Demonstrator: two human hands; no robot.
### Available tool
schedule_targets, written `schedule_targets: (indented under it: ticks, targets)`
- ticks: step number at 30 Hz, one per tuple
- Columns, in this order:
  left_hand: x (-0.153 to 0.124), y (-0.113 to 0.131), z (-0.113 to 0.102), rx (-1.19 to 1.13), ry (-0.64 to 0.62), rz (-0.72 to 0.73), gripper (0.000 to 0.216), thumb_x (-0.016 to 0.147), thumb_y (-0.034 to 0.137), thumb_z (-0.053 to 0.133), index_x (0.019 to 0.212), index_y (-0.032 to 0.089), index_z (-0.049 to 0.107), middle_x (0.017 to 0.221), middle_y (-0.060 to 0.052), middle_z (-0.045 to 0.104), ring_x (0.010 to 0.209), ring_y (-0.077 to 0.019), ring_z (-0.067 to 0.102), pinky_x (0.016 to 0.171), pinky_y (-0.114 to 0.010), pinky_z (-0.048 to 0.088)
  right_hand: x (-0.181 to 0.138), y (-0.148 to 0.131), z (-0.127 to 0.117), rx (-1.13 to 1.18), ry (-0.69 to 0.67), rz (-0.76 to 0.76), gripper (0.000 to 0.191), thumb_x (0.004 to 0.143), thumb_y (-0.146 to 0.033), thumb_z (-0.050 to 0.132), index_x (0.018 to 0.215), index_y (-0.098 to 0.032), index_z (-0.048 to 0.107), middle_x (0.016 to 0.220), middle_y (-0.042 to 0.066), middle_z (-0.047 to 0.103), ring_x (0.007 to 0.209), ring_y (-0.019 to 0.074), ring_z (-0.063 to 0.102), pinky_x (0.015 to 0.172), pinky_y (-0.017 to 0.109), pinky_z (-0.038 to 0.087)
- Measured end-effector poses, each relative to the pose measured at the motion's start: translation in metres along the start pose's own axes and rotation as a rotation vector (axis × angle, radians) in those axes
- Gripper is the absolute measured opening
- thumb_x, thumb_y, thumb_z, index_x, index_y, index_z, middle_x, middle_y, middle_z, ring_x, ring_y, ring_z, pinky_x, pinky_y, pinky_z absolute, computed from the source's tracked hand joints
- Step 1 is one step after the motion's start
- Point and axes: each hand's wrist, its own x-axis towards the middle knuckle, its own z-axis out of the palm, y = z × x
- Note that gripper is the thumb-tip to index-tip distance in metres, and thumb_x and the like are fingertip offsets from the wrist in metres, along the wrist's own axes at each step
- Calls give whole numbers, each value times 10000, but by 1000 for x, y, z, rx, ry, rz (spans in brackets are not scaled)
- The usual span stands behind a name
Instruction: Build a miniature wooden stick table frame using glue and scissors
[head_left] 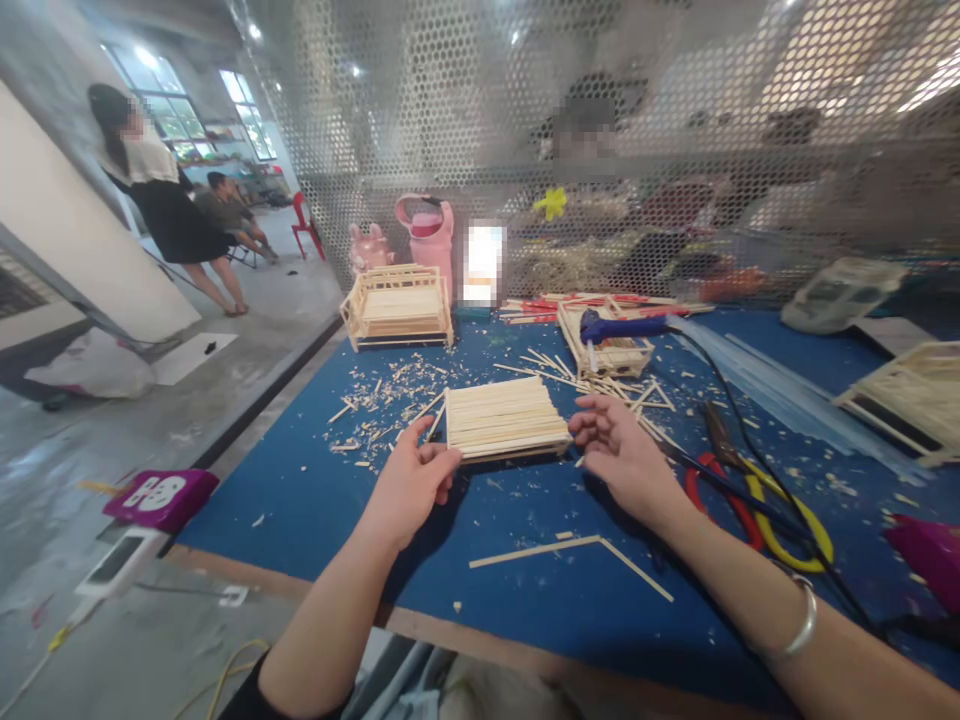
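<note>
A pale wooden rectangular panel [506, 415], made of thin sticks laid side by side, sits between a person's two bare hands over a blue tabletop [292, 510]. It lies straight ahead of the body, its long axis running left to right from one hand toward the other, the right end angled slightly farther away. A thin layer of framing shows under its front edge; whether it rests fully on the surface cannot be told.

The left hand [421, 465] is the nearer one: its thumb tip overlaps the panel's near left corner, the fingers curled beside that end. Whether it grips or only touches cannot be told. The right hand [619, 450] is at the opposite end, fingers loosely bent and parted, not closed around anything, fingertips at or just beside the short edge.

Two loose, thin wooden sticks [534, 552] lie nearer the body, their ends meeting at an angle. Beyond the panel stand a small bench of pale sticks [397, 310], to the left, and a blue glue gun [626, 327], to the right. Cutters with red and yellow loop handles [821, 548] lie beside the right forearm.
</note>
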Motion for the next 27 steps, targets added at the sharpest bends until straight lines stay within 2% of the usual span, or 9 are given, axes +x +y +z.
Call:
schedule_targets:
  ticks: [8, 14, 19, 23, 25, 27]
  targets:
    - [1, 2, -1, 8, 27, 4, 694, 666, 235, 649, 1276, 131, 336, 603, 74, 502, 465, -48, 449, 409, -156, 338, 3, -7, 8, 56, -26, 59, 323, 625, -330, 584, 899, -199, 475, 672, -21, 530, 608, 138, 519, 576, 291, 427]
    - [9, 14, -8, 127, -10, 34, 676, 669, 162, 649, 1276, 144, 353, 612, 64, 533, 491, -61, 484, 453, -169, 409, 3, -11, 11, 74, -29, 98, 315, 598, -333, 598, 856, -198, 478, 605, -51, 515, 560, 122, 491, 567, 281, 396]
    - [18, 24, -12, 106, -72, -84, 620, 663, 105, 622, 1239, 129, 396, 591, 42, 541, 503, -79, 489, 446, -178, 427, 3, -13, 11, 94, -29, 136, 318, 583, -318, 615, 843, -199, 476, 583, -66, 511, 535, 111, 469, 555, 272, 379]
    - [22, 22, -13, 56, -119, -113, 580, 671, 96, 592, 1222, 130, 414, 597, 39, 520, 507, -71, 465, 455, -171, 413, 5, -13, 11, 114, -42, 164, 346, 568, -319, 628, 850, -199, 468, 577, -69, 521, 530, 111, 469, 551, 270, 372]
    - [21, 18, -14, 111, -104, -80, 566, 682, 135, 592, 1220, 134, 416, 637, 31, 521, 512, -73, 459, 437, -171, 382, 6, -12, 10, 121, -46, 176, 358, 564, -319, 631, 857, -198, 465, 575, -73, 518, 531, 110, 467, 552, 268, 369]
    - [17, 12, -15, 279, 0, 53, 559, 693, 211, 609, 1215, 134, 424, 748, -5, 553, 536, -84, 472, 450, -200, 389, 6, -12, 10, 126, -48, 188, 368, 563, -321, 631, 864, -198, 458, 571, -76, 515, 533, 112, 468, 551, 268, 367]
